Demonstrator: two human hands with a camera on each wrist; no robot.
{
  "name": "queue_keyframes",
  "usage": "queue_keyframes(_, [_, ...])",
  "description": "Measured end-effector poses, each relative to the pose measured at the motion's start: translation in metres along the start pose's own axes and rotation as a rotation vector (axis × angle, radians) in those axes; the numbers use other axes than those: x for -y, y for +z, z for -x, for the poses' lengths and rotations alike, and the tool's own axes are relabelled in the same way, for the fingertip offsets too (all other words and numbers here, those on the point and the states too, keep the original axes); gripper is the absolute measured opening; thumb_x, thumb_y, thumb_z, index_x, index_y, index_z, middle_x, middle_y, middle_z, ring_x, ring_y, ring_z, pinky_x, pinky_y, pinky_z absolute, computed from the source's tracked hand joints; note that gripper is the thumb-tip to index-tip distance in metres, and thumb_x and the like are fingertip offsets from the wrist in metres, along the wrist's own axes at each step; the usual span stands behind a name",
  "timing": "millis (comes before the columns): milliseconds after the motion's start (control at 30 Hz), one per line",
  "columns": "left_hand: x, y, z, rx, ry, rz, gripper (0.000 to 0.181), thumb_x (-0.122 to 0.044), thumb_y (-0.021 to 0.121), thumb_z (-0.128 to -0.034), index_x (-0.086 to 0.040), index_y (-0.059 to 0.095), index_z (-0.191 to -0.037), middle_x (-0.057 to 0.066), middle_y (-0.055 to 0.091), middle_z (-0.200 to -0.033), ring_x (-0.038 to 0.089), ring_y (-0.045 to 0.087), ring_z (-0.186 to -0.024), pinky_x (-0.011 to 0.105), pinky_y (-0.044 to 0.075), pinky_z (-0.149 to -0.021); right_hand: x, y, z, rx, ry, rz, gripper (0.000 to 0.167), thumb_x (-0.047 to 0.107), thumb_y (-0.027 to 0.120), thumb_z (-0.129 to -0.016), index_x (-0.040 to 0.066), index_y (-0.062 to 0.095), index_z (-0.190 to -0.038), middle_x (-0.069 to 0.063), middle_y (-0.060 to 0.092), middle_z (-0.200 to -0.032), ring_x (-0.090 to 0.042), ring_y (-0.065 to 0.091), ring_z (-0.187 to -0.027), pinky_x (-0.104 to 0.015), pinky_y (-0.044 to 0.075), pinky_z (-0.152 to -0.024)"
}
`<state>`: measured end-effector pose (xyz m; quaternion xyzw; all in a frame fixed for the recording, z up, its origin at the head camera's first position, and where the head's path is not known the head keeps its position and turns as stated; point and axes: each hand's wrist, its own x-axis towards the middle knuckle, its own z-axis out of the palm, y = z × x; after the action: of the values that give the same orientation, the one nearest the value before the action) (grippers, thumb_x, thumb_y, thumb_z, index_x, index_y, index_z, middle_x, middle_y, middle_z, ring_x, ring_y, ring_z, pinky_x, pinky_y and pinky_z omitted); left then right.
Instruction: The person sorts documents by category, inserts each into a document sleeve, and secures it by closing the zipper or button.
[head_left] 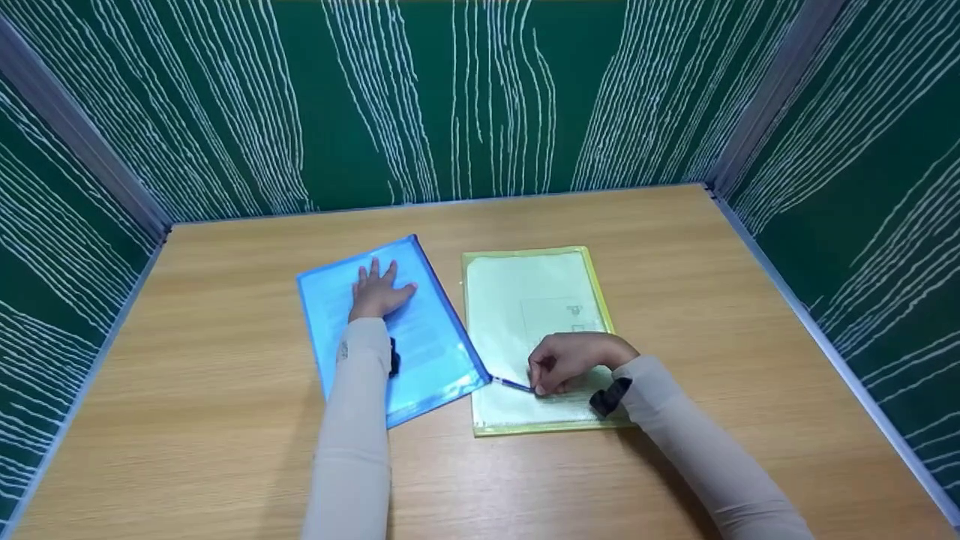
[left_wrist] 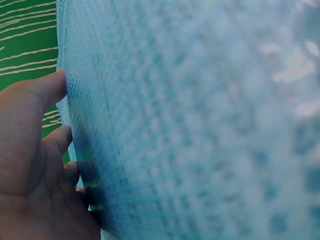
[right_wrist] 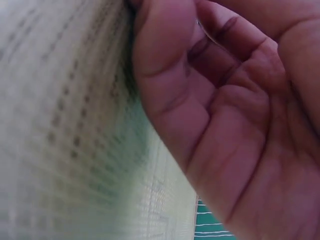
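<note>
A blue mesh zipper folder [head_left: 439, 352] with papers inside lies tilted on the table, its dark blue zipper edge facing right. My left hand [head_left: 377, 292] rests on its upper half with fingers spread. In the left wrist view the folder's mesh [left_wrist: 175, 125] fills most of the frame beside that hand [left_wrist: 30, 165]. From the folder's lower right corner a thin dark blue zipper pull [head_left: 512, 384] sticks out. My right hand [head_left: 574, 360] pinches its end between thumb and curled fingers, over a yellow mesh folder [head_left: 499, 300]. The right wrist view hides the pull behind the fingers [right_wrist: 170, 85].
The yellow folder, with a pale sheet inside, lies partly under the blue one's corner. Both are on a wooden table [head_left: 225, 322]. Green panels [head_left: 427, 97] with white wavy lines stand along the back and both sides.
</note>
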<state>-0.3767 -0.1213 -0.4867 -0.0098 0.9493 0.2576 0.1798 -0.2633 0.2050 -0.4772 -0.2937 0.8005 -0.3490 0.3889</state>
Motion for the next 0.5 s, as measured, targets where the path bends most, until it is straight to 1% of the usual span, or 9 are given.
queue_keyframes(133, [-0.0012, -0.0003, 0.0021, -0.01, -0.008, 0.002, 0.074, -0.052, 0.041, -0.0973, -0.02, 0.009, -0.156, 0.011, -0.012, -0.162, 0.036, -0.019, -0.146, 0.055, -0.009, -0.118, -0.0001, 0.0003, -0.0012, -0.018, 0.022, -0.005, 0.005, 0.006, 0.068, -0.084, 0.003, 0.07, -0.088, 0.004, 0.063, -0.066, -0.007, 0.052, -0.055, -0.021, 0.043, -0.054])
queue_keyframes(267, [-0.0024, 0.0005, 0.0028, -0.015, -0.017, -0.006, 0.074, -0.052, 0.041, -0.0975, -0.02, 0.009, -0.156, 0.011, -0.011, -0.162, 0.035, -0.018, -0.147, 0.055, -0.009, -0.118, 0.0022, 0.0011, -0.0015, -0.028, 0.041, 0.007, 0.004, 0.009, 0.071, -0.083, 0.007, 0.069, -0.087, 0.006, 0.061, -0.066, -0.007, 0.051, -0.056, -0.021, 0.043, -0.054])
queue_keyframes(333, [-0.0032, 0.0012, 0.0025, -0.016, -0.023, -0.012, 0.074, -0.052, 0.041, -0.0976, -0.02, 0.009, -0.156, 0.011, -0.011, -0.162, 0.035, -0.018, -0.147, 0.055, -0.008, -0.118, 0.0035, 0.0012, -0.0014, -0.035, 0.052, 0.021, 0.005, 0.012, 0.073, -0.083, 0.011, 0.069, -0.085, 0.006, 0.061, -0.066, -0.006, 0.051, -0.055, -0.021, 0.043, -0.054])
queue_keyframes(500, [-0.0074, 0.0015, 0.0028, -0.026, -0.026, -0.041, 0.073, -0.052, 0.041, -0.0979, -0.02, 0.011, -0.156, 0.012, -0.008, -0.162, 0.036, -0.015, -0.147, 0.056, -0.006, -0.119, 0.0054, 0.0003, -0.0007, -0.053, 0.042, 0.078, 0.008, 0.016, 0.076, -0.082, 0.011, 0.069, -0.085, 0.009, 0.06, -0.067, -0.004, 0.05, -0.057, -0.019, 0.042, -0.054])
